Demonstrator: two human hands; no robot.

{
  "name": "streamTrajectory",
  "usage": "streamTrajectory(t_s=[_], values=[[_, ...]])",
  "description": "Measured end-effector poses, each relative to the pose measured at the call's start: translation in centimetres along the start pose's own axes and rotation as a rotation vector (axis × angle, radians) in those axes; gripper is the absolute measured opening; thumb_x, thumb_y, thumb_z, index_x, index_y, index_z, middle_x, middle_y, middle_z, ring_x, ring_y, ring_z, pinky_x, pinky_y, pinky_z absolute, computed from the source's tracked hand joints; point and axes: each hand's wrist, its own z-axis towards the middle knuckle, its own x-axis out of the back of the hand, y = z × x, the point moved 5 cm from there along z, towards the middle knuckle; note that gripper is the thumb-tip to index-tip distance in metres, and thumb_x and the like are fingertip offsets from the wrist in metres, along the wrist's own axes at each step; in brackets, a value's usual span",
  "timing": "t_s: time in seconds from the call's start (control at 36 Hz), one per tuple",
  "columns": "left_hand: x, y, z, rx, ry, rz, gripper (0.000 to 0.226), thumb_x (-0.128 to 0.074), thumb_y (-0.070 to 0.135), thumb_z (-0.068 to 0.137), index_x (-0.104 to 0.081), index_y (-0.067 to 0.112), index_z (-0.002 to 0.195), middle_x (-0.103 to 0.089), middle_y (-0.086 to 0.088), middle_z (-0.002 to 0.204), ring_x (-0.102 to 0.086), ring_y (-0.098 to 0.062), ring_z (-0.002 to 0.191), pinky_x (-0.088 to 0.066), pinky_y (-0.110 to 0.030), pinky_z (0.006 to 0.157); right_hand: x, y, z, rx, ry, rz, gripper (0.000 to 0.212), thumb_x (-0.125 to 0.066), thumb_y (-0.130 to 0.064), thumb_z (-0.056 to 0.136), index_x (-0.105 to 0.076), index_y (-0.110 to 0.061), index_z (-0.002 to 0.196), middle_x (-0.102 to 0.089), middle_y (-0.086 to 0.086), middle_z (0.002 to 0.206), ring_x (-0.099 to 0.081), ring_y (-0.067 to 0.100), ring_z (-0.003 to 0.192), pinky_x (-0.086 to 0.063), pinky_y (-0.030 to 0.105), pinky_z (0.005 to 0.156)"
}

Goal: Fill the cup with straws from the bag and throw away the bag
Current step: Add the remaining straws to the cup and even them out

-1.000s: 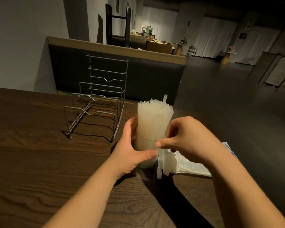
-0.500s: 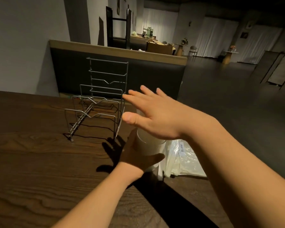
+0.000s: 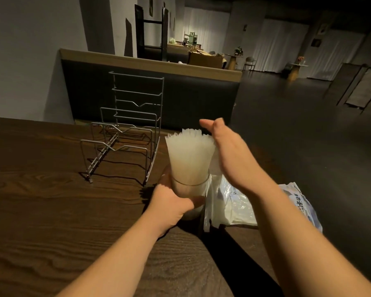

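Note:
A clear cup (image 3: 189,190) stands on the dark wooden table (image 3: 51,211), packed with a bundle of white translucent straws (image 3: 190,155) that fan out above its rim. My left hand (image 3: 171,200) wraps around the cup's lower left side. My right hand (image 3: 227,155) is held flat and edge-on against the right side of the straw tops, fingers straight, holding nothing. The crumpled clear plastic bag (image 3: 236,202) with blue print lies on the table just right of the cup, partly under my right forearm.
A wire metal rack (image 3: 126,133) stands on the table left of and behind the cup. The table's far edge is close behind the cup, its right edge beyond the bag. A dark counter (image 3: 150,86) and open floor lie beyond.
My right hand left the cup's front, swept flat over the straw tops, and now rests against their right side. The straws look more even. My left hand stays on the cup.

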Motion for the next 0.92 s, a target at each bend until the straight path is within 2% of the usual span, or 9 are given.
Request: streamTrajectory(t_s=[0.08,0.17,0.28,0.36,0.44,0.61,0.69,0.78,0.92], values=[[-0.4,0.1,-0.1,-0.019,-0.022,0.035,0.092,-0.094,0.002,0.056,-0.05,0.005,0.137,-0.069,-0.008,0.126,-0.067,-0.02,0.116,-0.056,-0.034,0.094,-1.4,-1.0,-0.4,-0.015,-0.014,0.009,0.068,-0.018,-0.064,0.096,-0.042,-0.026,0.148,-0.047,-0.014,0.145,-0.038,-0.004,0.128,-0.028,0.013,0.103],[-0.5,0.1,-0.2,-0.041,0.008,0.064,0.096,-0.096,0.005,0.055,-0.048,0.012,0.138,-0.067,0.003,0.123,-0.064,-0.015,0.117,-0.054,-0.02,0.087,-2.4,-1.9,-0.1,0.006,0.088,-0.136,0.074,-0.018,-0.069,0.092,-0.05,-0.022,0.14,-0.055,-0.006,0.138,-0.049,0.009,0.127,-0.043,0.034,0.105],[0.0,0.1,-0.2,-0.019,0.056,0.047,0.109,-0.096,0.05,0.038,-0.053,0.014,0.131,-0.067,-0.004,0.122,-0.062,-0.03,0.118,-0.055,-0.046,0.094,-3.4,-2.3,0.0,0.01,0.103,-0.109,0.067,-0.028,-0.065,0.096,-0.042,-0.023,0.146,-0.046,-0.003,0.147,-0.045,0.012,0.131,-0.039,0.03,0.1],[0.4,-0.3,0.1,0.016,0.063,0.107,0.101,-0.092,0.043,0.037,-0.055,0.018,0.127,-0.071,-0.002,0.116,-0.067,-0.025,0.11,-0.058,-0.05,0.09,-2.8,-2.0,0.2,-0.05,-0.014,0.167,0.056,-0.031,-0.062,0.098,-0.039,-0.023,0.138,-0.047,-0.008,0.137,-0.046,0.008,0.124,-0.036,0.029,0.099],[1.0,-0.7,0.3,0.115,0.104,0.107,0.088,-0.093,0.041,0.034,-0.054,0.031,0.112,-0.07,0.0,0.113,-0.067,-0.024,0.107,-0.057,-0.052,0.092,-0.3,-0.7,0.6,-0.099,0.18,0.412,0.037,-0.04,-0.055,0.098,-0.047,-0.032,0.126,-0.059,-0.007,0.114,-0.055,0.016,0.123,-0.044,0.03,0.1],[1.3,-0.9,0.4,0.168,0.032,0.086,0.067,-0.094,0.021,0.055,-0.048,0.03,0.103,-0.065,-0.003,0.115,-0.064,-0.016,0.103,-0.057,-0.043,0.089,1.8,1.3,-1.0,0.019,0.433,0.458,0.057,-0.039,-0.069,0.078,-0.058,-0.031,0.115,-0.064,-0.004,0.122,-0.059,0.009,0.117,-0.045,0.033,0.103],[0.9,-0.4,0.4,0.074,-0.045,0.062,0.087,-0.09,0.027,0.046,-0.047,0.04,0.121,-0.069,0.006,0.12,-0.067,-0.011,0.108,-0.058,-0.033,0.088,1.0,1.6,0.1,0.01,0.374,0.412,0.061,-0.035,-0.061,0.089,-0.056,-0.021,0.13,-0.061,-0.007,0.129,-0.055,0.006,0.123,-0.042,0.028,0.105],[0.7,-0.1,0.4,0.006,-0.079,0.047,0.097,-0.089,0.023,0.049,-0.046,0.031,0.135,-0.071,0.007,0.121,-0.068,-0.011,0.111,-0.056,-0.026,0.086,-0.1,1.7,1.1,-0.055,0.311,0.477,0.064,-0.029,-0.059,0.094,-0.055,-0.018,0.136,-0.059,-0.004,0.136,-0.053,0.01,0.128,-0.038,0.034,0.111],[0.7,-0.5,0.8,0.004,-0.032,0.039,0.091,-0.094,0.024,0.048,-0.05,0.043,0.125,-0.071,0.004,0.121,-0.068,-0.018,0.111,-0.057,-0.048,0.093,-2.2,0.8,0.7,-0.152,0.066,0.643,0.067,-0.019,-0.061,0.099,-0.043,-0.02,0.146,-0.052,0.001,0.146,-0.05,0.013,0.132,-0.043,0.032,0.104]])
